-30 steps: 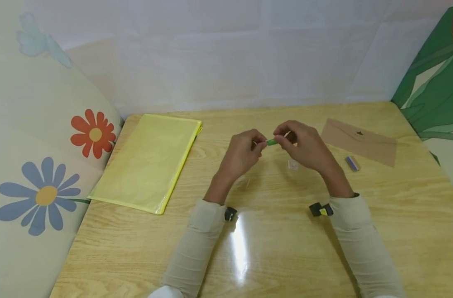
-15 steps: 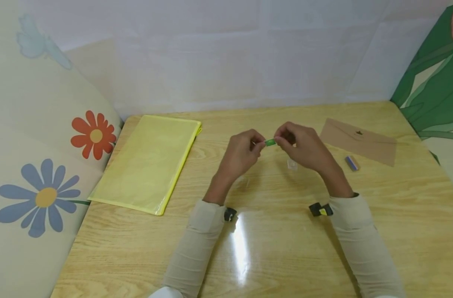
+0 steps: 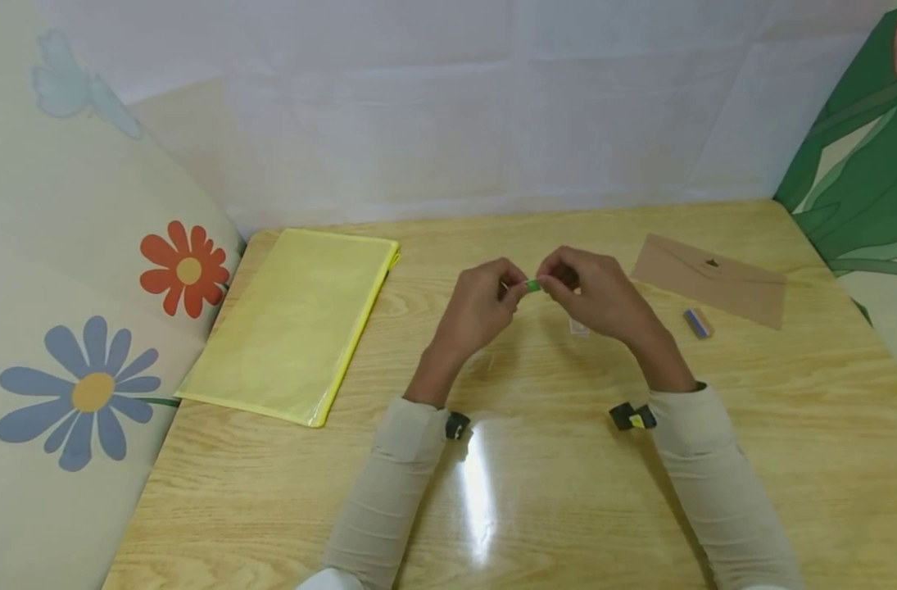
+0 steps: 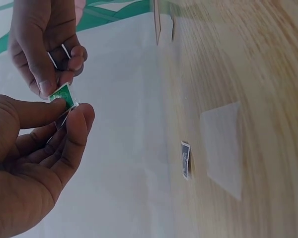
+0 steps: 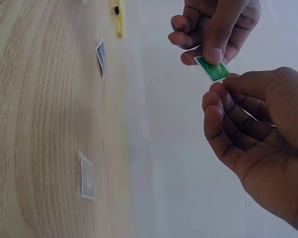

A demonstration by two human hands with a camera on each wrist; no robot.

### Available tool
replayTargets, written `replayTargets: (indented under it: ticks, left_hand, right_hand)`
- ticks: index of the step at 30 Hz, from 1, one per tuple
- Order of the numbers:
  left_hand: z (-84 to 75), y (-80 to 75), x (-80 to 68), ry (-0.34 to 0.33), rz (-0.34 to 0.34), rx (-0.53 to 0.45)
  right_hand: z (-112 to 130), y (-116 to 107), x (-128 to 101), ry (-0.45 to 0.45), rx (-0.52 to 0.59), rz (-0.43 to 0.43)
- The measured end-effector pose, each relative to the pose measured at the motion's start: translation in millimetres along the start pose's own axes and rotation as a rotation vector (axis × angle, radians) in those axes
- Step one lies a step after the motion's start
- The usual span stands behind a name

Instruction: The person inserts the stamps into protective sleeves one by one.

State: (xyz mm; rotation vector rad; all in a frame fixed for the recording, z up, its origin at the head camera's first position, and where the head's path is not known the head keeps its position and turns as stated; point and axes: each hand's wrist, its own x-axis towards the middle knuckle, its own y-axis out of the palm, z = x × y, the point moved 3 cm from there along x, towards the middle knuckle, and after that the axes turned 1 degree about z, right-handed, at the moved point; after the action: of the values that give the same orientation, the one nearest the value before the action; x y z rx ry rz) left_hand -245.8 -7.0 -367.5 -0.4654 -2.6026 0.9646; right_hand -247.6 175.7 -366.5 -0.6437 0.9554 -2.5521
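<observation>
Fingers of the left hand and right hand are pinching a green stamp from left and right, neither being nearer.

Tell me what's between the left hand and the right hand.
A small green piece, pinched by both the left hand and the right hand; all three views show it.

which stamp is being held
The green stamp, pinched by the left hand and right hand; the dark stamp and pale one lie on the table.
</observation>
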Motion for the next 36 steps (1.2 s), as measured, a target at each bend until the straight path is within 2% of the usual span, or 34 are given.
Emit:
replayTargets:
  ticks: [11, 17, 23, 30, 36]
  left_hand:
    - [-1.8, -0.5, 0.4, -0.001, -0.004, 0.043]
    - [-3.0, -1.0, -0.2, 0.003, -0.004, 0.038]
    - [-2.2, 1.6, -0.2, 0.007, 0.020, 0.017]
    - [-1.9, 1.3, -0.2, 0.010, 0.016, 0.030]
    - [-1.5, 2.4, 0.8, 0.018, 0.020, 0.035]
  right_hand:
    - [3.2, 1.9, 0.2, -0.014, -0.019, 0.006]
    - [0.0, -0.4, -0.8, -0.011, -0.029, -0.022]
    - [1.0, 1.4, 0.1, -0.037, -0.012, -0.006]
    - [-3.3, 0.1, -1.0, -0.021, -0.020, -0.022]
    - [-2.3, 1.2, -0.2, -0.024, -0.003, -0.002]
